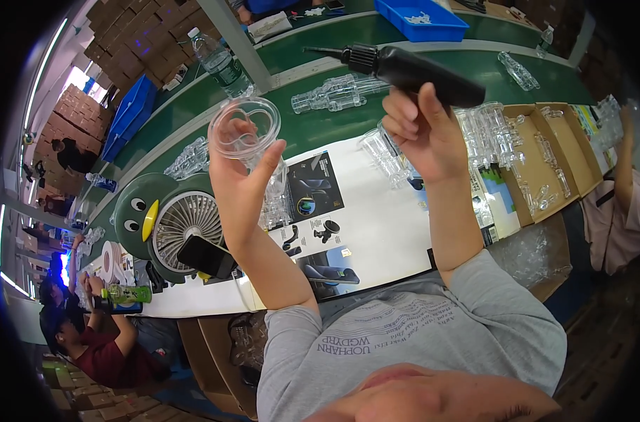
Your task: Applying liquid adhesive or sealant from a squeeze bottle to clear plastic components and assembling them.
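Observation:
My left hand (237,186) is raised above the bench, its fingers and thumb closed round the edge of a clear round plastic part (265,116) with curved ridges inside its rim. In my right hand (436,133) is a black squeeze bottle (427,74), tilted, with a ribbed cap and a thin nozzle that points left toward the clear part. The nozzle and the part are apart. Behind the bottle, a clear bottle-shaped plastic piece (330,95) lies on its side. More clear pieces (387,158) stand beside my right wrist.
A green fan (133,211) with a duck face stands left, a phone (206,257) before it. Behind runs a green conveyor (292,60) with a water bottle (218,60) and blue bin (422,21). Cardboard trays (562,151) sit right. Other people work at both sides.

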### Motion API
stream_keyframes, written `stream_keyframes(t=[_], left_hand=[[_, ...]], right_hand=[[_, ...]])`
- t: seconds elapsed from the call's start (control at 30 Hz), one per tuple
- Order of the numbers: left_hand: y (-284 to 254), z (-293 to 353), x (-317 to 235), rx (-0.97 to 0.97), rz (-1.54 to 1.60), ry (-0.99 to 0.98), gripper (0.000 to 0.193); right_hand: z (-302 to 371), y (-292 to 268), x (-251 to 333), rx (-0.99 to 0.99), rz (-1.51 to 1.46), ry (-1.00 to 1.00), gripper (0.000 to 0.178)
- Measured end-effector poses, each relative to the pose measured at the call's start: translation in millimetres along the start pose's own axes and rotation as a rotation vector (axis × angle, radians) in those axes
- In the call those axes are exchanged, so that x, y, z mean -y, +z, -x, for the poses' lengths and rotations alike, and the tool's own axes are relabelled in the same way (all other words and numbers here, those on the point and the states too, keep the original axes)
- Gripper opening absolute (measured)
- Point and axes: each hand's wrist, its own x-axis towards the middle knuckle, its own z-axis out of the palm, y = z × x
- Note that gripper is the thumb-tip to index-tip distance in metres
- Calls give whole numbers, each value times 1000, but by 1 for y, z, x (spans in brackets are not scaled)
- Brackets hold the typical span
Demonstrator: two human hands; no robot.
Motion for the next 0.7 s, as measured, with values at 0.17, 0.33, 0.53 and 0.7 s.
stream_keyframes(t=[0.17, 0.33, 0.53, 0.7], left_hand=[[4, -3, 1, -13, -91, -22, 59], [-1, -3, 2, -11, -154, -8, 56], [-2, -4, -2, -9, -142, -52, 52], [-7, -4, -1, 5, -168, -53, 52]], right_hand=[[-6, -13, -5, 125, -231, -57, 83], [-8, -15, -1, -112, -270, -63, 72], [-9, -13, 0, -235, -15, -242, 65], [-11, -17, -3, -278, -37, -268, 57]])
